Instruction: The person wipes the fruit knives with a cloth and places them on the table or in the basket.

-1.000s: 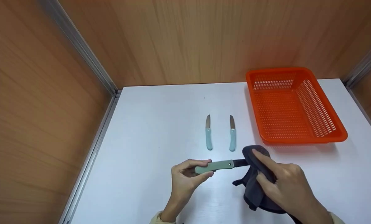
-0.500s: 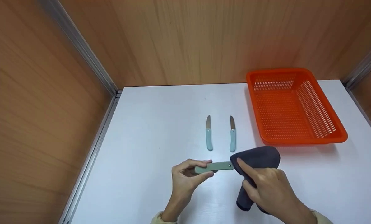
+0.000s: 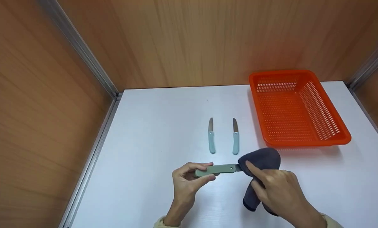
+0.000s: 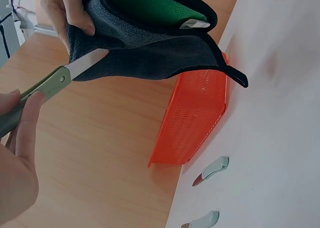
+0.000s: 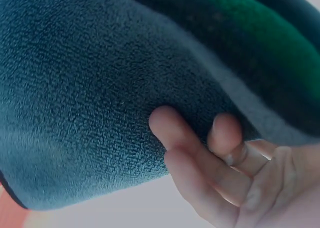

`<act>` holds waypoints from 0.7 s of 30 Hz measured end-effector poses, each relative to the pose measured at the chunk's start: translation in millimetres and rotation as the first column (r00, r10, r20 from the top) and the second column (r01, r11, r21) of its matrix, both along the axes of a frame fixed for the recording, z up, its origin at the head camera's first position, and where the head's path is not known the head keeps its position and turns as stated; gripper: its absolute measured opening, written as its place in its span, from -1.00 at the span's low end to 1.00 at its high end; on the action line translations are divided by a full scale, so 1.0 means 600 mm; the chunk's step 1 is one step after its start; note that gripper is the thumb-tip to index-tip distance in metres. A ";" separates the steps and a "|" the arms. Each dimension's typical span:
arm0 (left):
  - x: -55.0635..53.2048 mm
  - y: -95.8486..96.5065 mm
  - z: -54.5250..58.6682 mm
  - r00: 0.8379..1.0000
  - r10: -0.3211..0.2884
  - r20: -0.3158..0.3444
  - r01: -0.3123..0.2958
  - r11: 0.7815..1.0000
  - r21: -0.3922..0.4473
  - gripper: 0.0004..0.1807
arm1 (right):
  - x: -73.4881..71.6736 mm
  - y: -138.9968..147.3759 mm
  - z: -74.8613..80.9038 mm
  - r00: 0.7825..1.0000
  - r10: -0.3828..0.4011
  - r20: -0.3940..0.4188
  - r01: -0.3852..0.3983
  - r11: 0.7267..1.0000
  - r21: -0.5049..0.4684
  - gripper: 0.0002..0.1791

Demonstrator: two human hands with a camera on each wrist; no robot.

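Note:
My left hand [image 3: 185,183] holds a knife by its green handle [image 3: 220,169], fingers above and thumb below, the blade pointing right. A dark grey-blue cloth [image 3: 265,157] is folded over the blade, and only a short stretch of metal shows beside the handle. My right hand [image 3: 277,190] pinches the cloth, its index finger lying along the fold near the blade. In the left wrist view the blade [image 4: 86,63] lies against the cloth, whose inner side [image 4: 155,7] is green. The right wrist view shows fingertips [image 5: 172,128] pressed into the cloth's fuzzy surface.
Two small knives with pale blue handles, a left one [image 3: 211,139] and a right one [image 3: 235,139], lie side by side on the white table [image 3: 157,133], blades away from me. An orange perforated basket [image 3: 307,143] stands at the back right. Wooden panels [image 3: 189,41] wall the table.
My right hand first slid the cloth left along the blade up to the handle, then drew it slightly back right, baring a little metal. My left hand has kept its hold on the knife.

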State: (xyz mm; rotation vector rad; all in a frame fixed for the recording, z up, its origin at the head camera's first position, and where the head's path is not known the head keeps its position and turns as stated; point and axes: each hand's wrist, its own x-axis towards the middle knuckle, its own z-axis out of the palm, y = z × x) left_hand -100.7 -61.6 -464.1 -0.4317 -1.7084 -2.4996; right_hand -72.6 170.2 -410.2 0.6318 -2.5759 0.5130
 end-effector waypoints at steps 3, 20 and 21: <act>0.001 -0.001 0.001 1.000 0.013 0.009 -0.013 1.000 -0.014 -0.70 | -0.002 0.005 -0.004 1.000 -0.006 -0.024 0.006 1.000 0.000 -0.53; 0.003 -0.010 -0.001 0.999 0.020 0.028 -0.020 1.000 -0.017 -0.69 | -0.006 0.026 -0.015 0.996 -0.077 0.050 0.078 0.997 -0.015 -0.51; 0.003 -0.010 -0.001 1.000 0.016 0.024 -0.016 1.000 -0.012 -0.69 | -0.006 0.027 -0.015 0.995 -0.080 0.055 0.081 0.997 -0.017 -0.51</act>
